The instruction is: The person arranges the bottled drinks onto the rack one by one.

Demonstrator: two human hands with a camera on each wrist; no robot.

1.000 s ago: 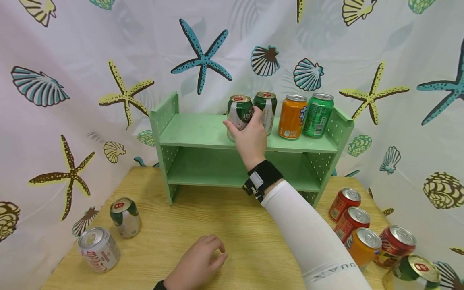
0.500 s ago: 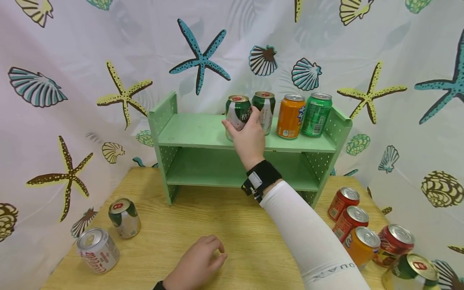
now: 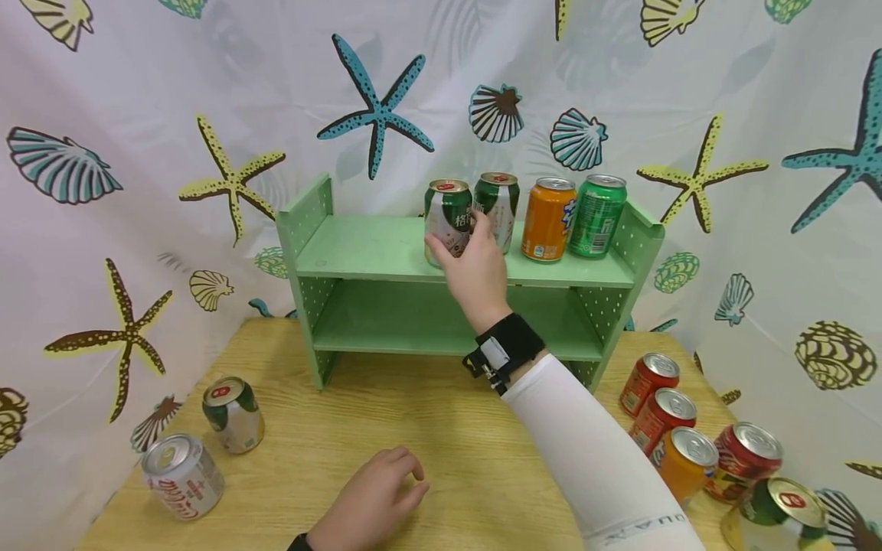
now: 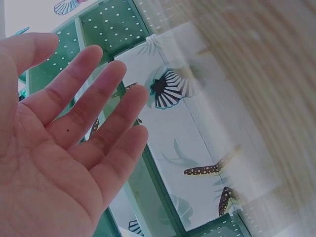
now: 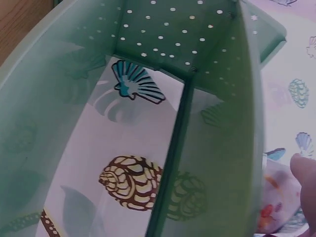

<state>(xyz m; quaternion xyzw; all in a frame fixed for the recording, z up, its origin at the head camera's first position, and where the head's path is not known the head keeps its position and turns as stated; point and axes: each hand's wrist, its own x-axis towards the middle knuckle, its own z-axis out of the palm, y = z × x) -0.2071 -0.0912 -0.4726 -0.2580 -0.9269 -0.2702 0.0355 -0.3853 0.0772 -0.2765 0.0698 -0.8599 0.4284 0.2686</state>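
My right hand [image 3: 475, 272] is at a green-and-white can [image 3: 449, 218] standing on the upper board of the green shelf [image 3: 372, 245]. Its thumb lies before the can's left front and its fingers by the right side, in a loose spread. At the right wrist view's edge, the thumb [image 5: 304, 168] overlaps the can's pale side [image 5: 279, 200]. Beside that can stand another green-and-white can [image 3: 497, 210], an orange can [image 3: 548, 222] and a green can [image 3: 599, 218]. Low over the wooden table, my left hand [image 3: 372, 497] holds nothing, its fingers relaxed and apart [image 4: 74, 133].
A white can [image 3: 182, 476] and a green-and-white can [image 3: 234, 417] stand at the table's left. On the right are several cans, among them red cans [image 3: 661, 421], an orange can [image 3: 682, 467] and a green-and-gold can [image 3: 779, 516]. A patterned curtain [image 3: 276, 76] hangs behind.
My right hand has drawn back slightly from the can towards me, with its thumb now in front of the can's edge. The can stays on the shelf. My left hand has not moved.
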